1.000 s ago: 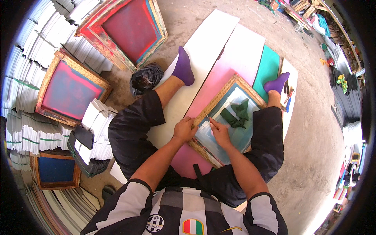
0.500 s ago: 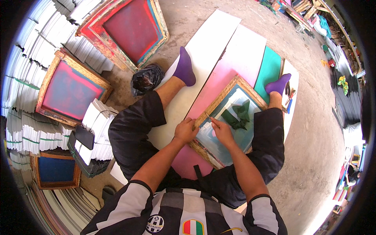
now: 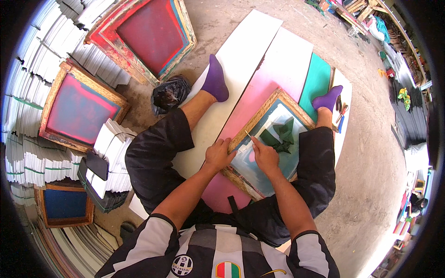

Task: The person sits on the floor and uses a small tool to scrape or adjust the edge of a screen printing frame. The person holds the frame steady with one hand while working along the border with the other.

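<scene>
Both hands are working on the wooden screen frame (image 3: 259, 143) lying across the lap: left hand (image 3: 218, 155) is gripping its edge, right hand (image 3: 265, 155) is pinching a thin stick (image 3: 249, 135); steady scraping seems needed next

A single head view looks steeply down from above the seated person onto the wooden screen frame (image 3: 266, 143) on their lap, close enough that the frame sits near picture centre. Forearms enter from the lower edge below the frame; concrete floor curves away beyond it, with fisheye bending toward the rim.
</scene>
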{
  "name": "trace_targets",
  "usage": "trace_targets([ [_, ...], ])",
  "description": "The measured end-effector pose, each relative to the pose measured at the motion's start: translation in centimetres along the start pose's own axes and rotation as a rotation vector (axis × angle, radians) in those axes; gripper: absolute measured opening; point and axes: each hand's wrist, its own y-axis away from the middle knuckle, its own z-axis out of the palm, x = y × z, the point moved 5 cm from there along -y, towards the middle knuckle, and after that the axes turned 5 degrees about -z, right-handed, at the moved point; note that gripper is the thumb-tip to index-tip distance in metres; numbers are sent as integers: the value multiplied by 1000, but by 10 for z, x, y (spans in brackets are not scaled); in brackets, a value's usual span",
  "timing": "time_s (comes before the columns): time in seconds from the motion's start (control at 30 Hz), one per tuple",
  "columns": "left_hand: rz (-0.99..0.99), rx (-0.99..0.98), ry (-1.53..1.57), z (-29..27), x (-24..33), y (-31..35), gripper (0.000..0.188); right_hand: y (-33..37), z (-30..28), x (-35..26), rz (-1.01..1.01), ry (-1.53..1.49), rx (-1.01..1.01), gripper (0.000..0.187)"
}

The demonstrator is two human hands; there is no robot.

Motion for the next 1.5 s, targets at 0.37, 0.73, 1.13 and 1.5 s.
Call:
trace_targets([
  [0.37,61,-17,12,4,-1,-5,52,-9,-20,-26,43,168,-151,41],
  [0.73,100,12,40,-3,4,-4,48,-10,0,-6,-31,241,-210,50],
  [1.13,87,7,-1,-1,8,-8,46,-15,10,3,-22,-228,-39,42],
  [1.5,75,7,47,6,-2,-6,47,-12,3,1,-65,103,-48,36],
])
